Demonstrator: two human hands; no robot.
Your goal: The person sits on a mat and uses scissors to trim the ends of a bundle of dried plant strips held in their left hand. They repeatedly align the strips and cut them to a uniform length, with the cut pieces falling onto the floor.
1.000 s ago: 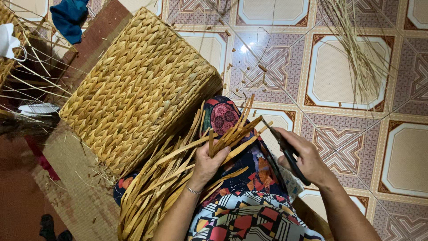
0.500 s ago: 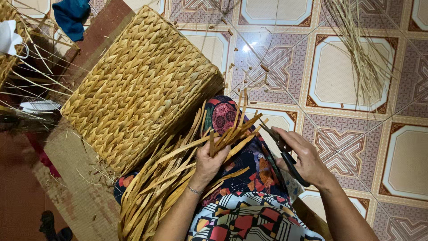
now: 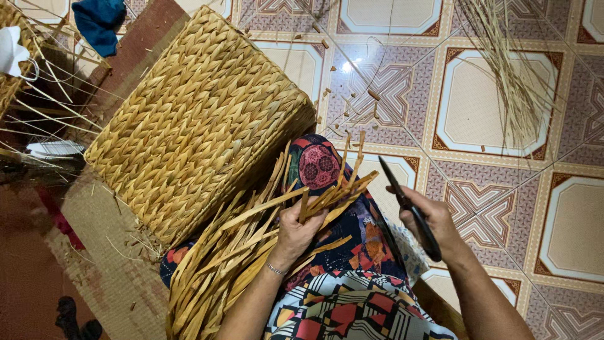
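A large woven straw basket (image 3: 201,119) lies on its side against my lap. From its open rim a fan of loose flat straw strands (image 3: 220,264) spreads over my patterned clothing. My left hand (image 3: 299,226) grips a bunch of these strands, their cut ends (image 3: 352,170) pointing up past my knee. My right hand (image 3: 434,220) holds dark scissors (image 3: 409,208) just right of those ends, blade tips pointing up and left, a small gap from the strands.
Patterned floor tiles (image 3: 478,107) lie ahead, littered with short straw offcuts (image 3: 371,94). A bundle of thin straw (image 3: 509,69) lies at the upper right. Another woven piece with protruding sticks (image 3: 25,94) and a blue cloth (image 3: 97,22) sit at the upper left.
My right hand with the scissors has shifted slightly left toward the strand ends. My left hand keeps its grip on the bunch. The basket has not moved.
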